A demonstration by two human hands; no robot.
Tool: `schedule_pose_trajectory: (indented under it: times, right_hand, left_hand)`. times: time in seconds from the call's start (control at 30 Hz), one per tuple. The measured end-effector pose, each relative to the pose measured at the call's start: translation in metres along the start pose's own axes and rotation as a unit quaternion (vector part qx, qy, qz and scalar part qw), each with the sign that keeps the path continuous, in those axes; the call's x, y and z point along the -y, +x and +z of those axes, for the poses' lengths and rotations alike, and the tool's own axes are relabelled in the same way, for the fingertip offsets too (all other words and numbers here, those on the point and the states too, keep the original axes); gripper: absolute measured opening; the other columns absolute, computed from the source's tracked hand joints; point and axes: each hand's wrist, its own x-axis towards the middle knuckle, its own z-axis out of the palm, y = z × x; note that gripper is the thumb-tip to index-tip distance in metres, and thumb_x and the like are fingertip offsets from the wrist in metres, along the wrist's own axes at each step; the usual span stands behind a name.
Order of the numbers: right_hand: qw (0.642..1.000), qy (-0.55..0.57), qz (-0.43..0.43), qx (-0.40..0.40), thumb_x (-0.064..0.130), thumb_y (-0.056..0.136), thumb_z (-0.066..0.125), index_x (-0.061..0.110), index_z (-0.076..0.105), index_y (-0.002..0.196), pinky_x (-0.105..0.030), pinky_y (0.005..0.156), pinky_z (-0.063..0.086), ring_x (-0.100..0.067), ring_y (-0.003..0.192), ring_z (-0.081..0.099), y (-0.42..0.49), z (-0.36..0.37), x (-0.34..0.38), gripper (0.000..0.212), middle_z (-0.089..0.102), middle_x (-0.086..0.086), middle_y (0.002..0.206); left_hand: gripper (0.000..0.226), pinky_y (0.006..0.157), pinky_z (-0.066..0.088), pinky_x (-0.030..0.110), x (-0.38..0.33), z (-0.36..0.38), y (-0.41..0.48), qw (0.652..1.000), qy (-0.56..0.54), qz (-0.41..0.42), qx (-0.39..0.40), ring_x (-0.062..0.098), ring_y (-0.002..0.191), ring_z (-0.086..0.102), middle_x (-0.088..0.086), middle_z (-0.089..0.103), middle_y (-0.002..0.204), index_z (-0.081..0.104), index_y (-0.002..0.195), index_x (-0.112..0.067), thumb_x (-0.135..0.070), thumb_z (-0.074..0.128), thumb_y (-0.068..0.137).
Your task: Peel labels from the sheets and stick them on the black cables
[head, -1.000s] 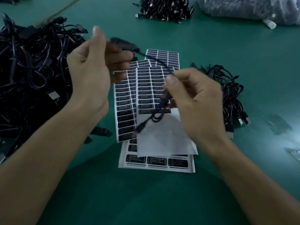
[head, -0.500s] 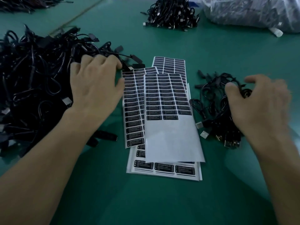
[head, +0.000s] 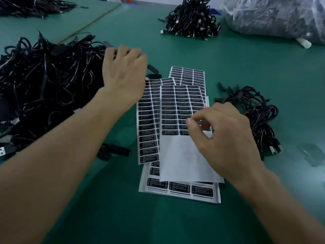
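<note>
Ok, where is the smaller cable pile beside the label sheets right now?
Head view: the smaller cable pile lies on the green table to the right of the label sheets, just beyond the knuckles of the right hand.

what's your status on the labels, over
Left hand on the big cable pile, grip unseen. Right hand pinching a label on the top sheet. Nothing in the way.

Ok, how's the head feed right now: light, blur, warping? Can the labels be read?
Head view: dim, bluish light, no glare on the top label sheet; near labels read LED CONTROLLER, far rows too small. Head view: motion blur on the right hand and on the left hand at the cable pile. Head view: wide-angle bending toward the edges.
</note>
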Motion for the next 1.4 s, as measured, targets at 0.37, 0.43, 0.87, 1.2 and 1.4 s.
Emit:
schedule_pose_trajectory:
  times: [0.37, 0.43, 0.87, 1.2, 1.4]
  right_hand:
    - [0.998, 0.034, 0.016, 0.041, 0.025, 0.097, 0.061, 0.017, 0.069, 0.085, -0.028, 0.070, 0.040, -0.012, 0.077, 0.048, -0.002, 0.000, -0.002, 0.017, 0.059, 0.009, 0.074]
    - [0.998, 0.034, 0.016, 0.047, 0.026, 0.097, 0.060, 0.018, 0.071, 0.089, -0.027, 0.071, 0.040, -0.011, 0.079, 0.048, -0.002, 0.000, -0.002, 0.016, 0.059, 0.011, 0.076]
    - [0.960, 0.235, 0.083, -0.125, 0.050, 0.094, 0.058, 0.031, 0.039, 0.139, -0.011, 0.064, 0.047, -0.005, 0.076, 0.064, -0.001, -0.005, 0.001, 0.053, 0.064, 0.014, 0.084]
    - [0.947, 0.305, 0.071, -0.067, 0.016, 0.092, 0.068, 0.029, 0.070, 0.101, -0.027, 0.063, 0.055, -0.009, 0.070, 0.064, 0.002, -0.003, 0.001, 0.016, 0.070, 0.011, 0.081]
    - [0.960, 0.257, 0.065, -0.086, 0.018, 0.098, 0.059, 0.025, 0.069, 0.093, -0.011, 0.059, 0.041, -0.002, 0.065, 0.056, 0.002, -0.003, -0.001, 0.013, 0.064, 0.013, 0.072]
  left_hand:
    - [0.025, 0.102, 0.030, 0.046, 0.001, 0.011, 0.001, 0.995, -0.054, -0.036, -0.071, 0.035, 0.107, 0.053, 0.012, 0.064, 0.108, 0.058, 0.108, -0.009, -0.030, 0.046, 0.105]
    - [0.026, 0.099, 0.034, 0.043, -0.008, 0.006, -0.009, 0.972, -0.142, -0.019, -0.184, 0.033, 0.087, 0.059, 0.011, 0.067, 0.087, 0.058, 0.100, -0.007, -0.026, 0.042, 0.106]
    - [0.027, 0.060, 0.035, 0.037, -0.027, -0.037, -0.046, 0.897, -0.174, 0.223, -0.341, 0.026, 0.056, 0.045, 0.009, 0.048, 0.064, 0.069, 0.081, -0.007, -0.022, 0.060, 0.101]
    - [0.033, 0.074, 0.032, 0.041, -0.019, -0.024, -0.059, 0.912, -0.179, 0.252, -0.271, 0.026, 0.063, 0.051, 0.004, 0.054, 0.069, 0.070, 0.078, -0.015, -0.032, 0.057, 0.102]
    - [0.031, 0.077, 0.034, 0.041, -0.025, -0.028, -0.064, 0.919, -0.211, 0.261, -0.208, 0.025, 0.068, 0.057, -0.001, 0.063, 0.071, 0.073, 0.085, -0.017, -0.034, 0.052, 0.101]
